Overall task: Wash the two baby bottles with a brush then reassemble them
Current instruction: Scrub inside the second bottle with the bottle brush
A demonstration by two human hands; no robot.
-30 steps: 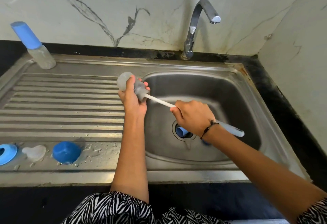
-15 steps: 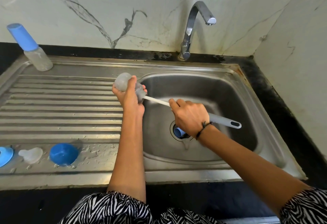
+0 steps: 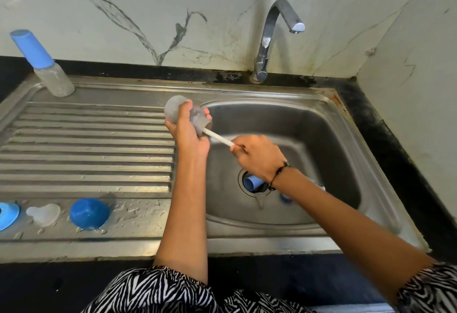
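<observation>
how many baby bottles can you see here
2. One bottle is gripped in the left hand at the basin's edge with the brush inside; one capped bottle stands at the drainboard's back left corner. No others show.

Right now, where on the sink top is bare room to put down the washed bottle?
The ribbed drainboard is bare between the capped bottle behind and the front row. That row is crowded: blue ring, clear teat, blue cap.

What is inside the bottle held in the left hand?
The brush's white shaft runs into the mouth of the bottle, which the left hand grips. The brush head is hidden by the cloudy wall and fingers. The right hand holds the shaft.
</observation>
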